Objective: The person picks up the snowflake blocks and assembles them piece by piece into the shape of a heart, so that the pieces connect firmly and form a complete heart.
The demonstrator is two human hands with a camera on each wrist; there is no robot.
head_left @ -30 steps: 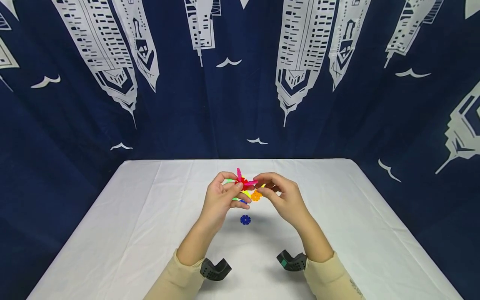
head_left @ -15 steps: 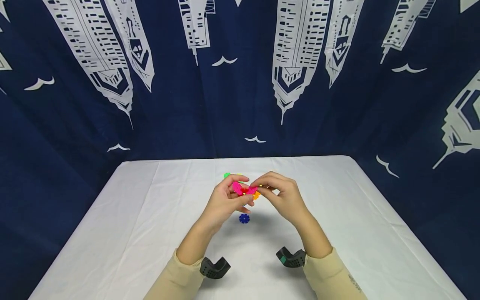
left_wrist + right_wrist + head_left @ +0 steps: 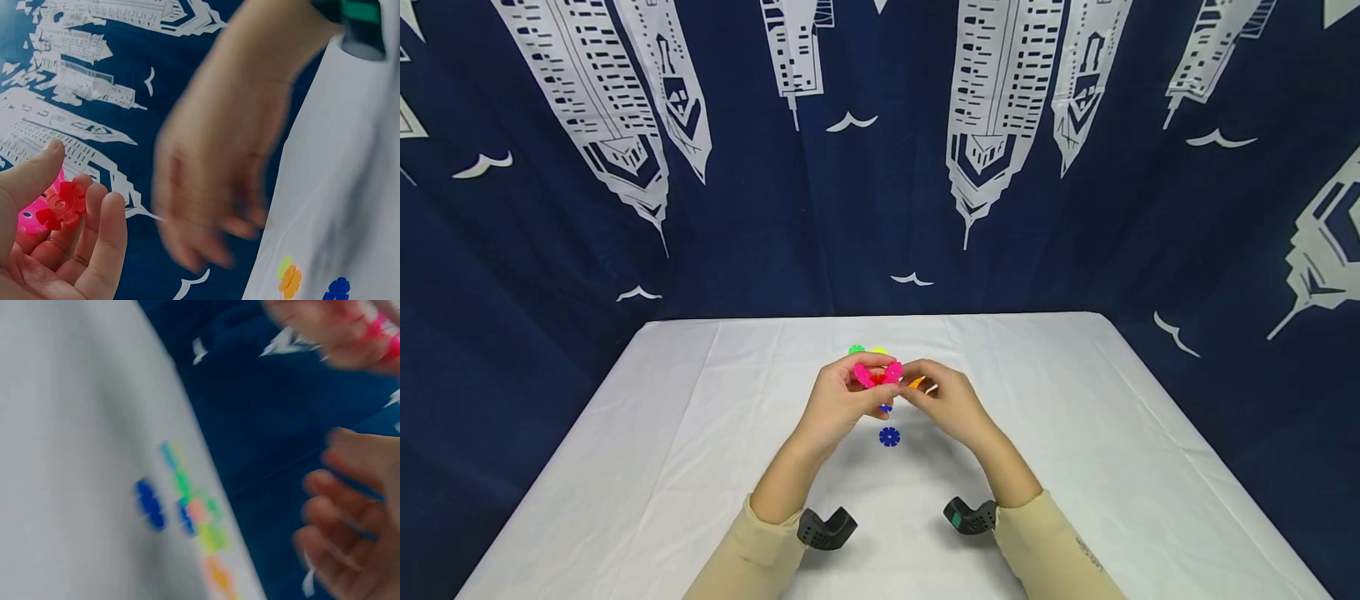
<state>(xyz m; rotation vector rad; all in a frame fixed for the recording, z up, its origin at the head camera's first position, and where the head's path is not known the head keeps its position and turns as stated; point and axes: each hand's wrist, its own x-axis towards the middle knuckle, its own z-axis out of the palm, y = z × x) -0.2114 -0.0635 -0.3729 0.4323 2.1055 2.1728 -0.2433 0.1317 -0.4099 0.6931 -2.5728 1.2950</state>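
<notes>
My left hand (image 3: 838, 400) holds a small cluster of plastic snowflake discs between thumb and fingers. In the left wrist view, a red disc (image 3: 70, 206) is joined to pink discs (image 3: 28, 215), partly covered by the thumb. From the head, two pink discs (image 3: 862, 377) stand up on either side of the red one, like a V. Close to the cluster's right side is my right hand (image 3: 951, 407). Its fingers are loosely bent and hold nothing in the right wrist view; motion blurs this hand (image 3: 206, 169) in the left wrist view.
Loose discs lie on the white-covered table (image 3: 700, 467): a dark blue disc (image 3: 889, 437) nearest me, an orange disc (image 3: 917, 382) behind the right fingers, a green disc (image 3: 856, 349) and a yellow disc (image 3: 879, 350) farther back. A navy patterned curtain (image 3: 850, 217) hangs behind.
The cluster has turned in my left hand, so its pink discs face me more. My right fingers, earlier at the right pink disc, have let go. The right hand has shifted slightly left and nearer.
</notes>
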